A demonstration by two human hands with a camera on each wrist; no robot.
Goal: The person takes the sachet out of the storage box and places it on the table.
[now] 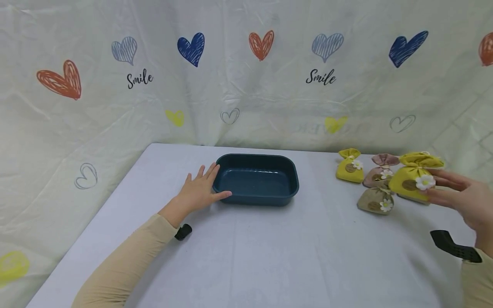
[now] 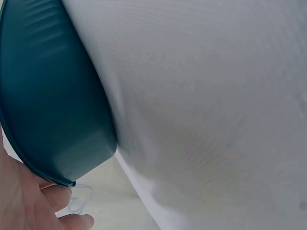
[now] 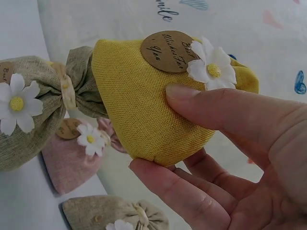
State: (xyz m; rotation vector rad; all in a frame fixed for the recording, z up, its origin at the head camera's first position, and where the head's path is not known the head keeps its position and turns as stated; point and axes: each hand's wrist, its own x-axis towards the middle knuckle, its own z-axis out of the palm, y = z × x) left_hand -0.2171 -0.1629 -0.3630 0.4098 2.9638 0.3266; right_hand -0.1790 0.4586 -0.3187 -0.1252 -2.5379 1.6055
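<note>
My left hand (image 1: 197, 190) rests at the left end of a dark teal rectangular dish (image 1: 256, 200), fingers spread, thumb at its front rim. In the left wrist view its fingers (image 2: 56, 197) touch the outside of the rim. At the right, my right hand (image 1: 467, 199) pinches a yellow cloth sachet (image 1: 404, 182) between thumb and fingers. This sachet (image 3: 129, 91) bears a round brown tag and a white flower. Close beside it are a grey-green sachet (image 1: 373, 200) and a pink sachet (image 1: 373, 176).
Another yellow sachet (image 1: 348, 170) stands further back, left of the pink one. A further grey-brown sachet (image 3: 96, 213) shows low in the right wrist view. A white cloth covers the table (image 1: 269, 252); behind it hangs a curtain (image 1: 246, 85) printed with hearts.
</note>
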